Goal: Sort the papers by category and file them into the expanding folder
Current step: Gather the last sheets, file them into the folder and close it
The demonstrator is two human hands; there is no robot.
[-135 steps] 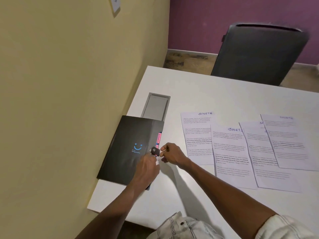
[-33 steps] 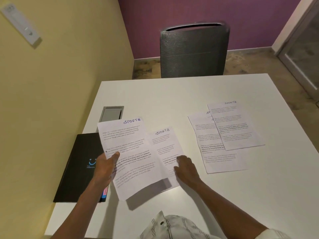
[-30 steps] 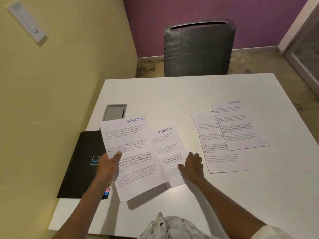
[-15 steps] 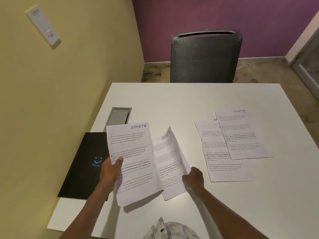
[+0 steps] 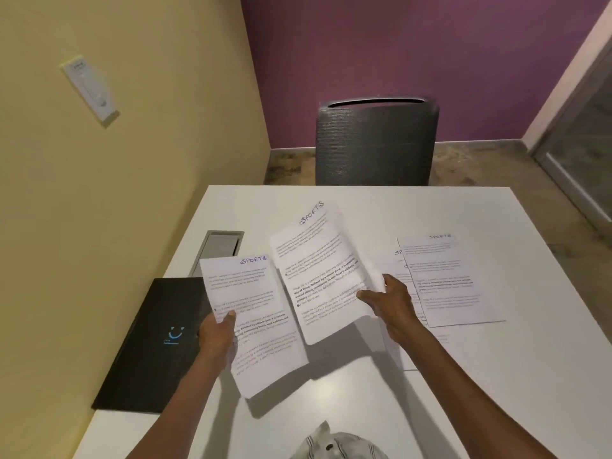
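While the left hand (image 5: 217, 336) pinches one SPORTS sheet (image 5: 255, 323) by its edge at seven o'clock, the right hand (image 5: 389, 301) grips a second SPORTS sheet (image 5: 323, 276) raised off the tabletop (image 5: 496, 376), probably to stack like with like. The expanding folder (image 5: 155, 346) lies closed at nine o'clock; two more sheets (image 5: 453, 279) rest at three. Half a second ago the second sheet was barely lifted.

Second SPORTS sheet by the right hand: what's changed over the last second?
The right hand took hold of the second sheet, which had lain flat on the table, and lifted it. The left hand still holds the first sheet; the two overlapping sheets and the black folder stayed put.
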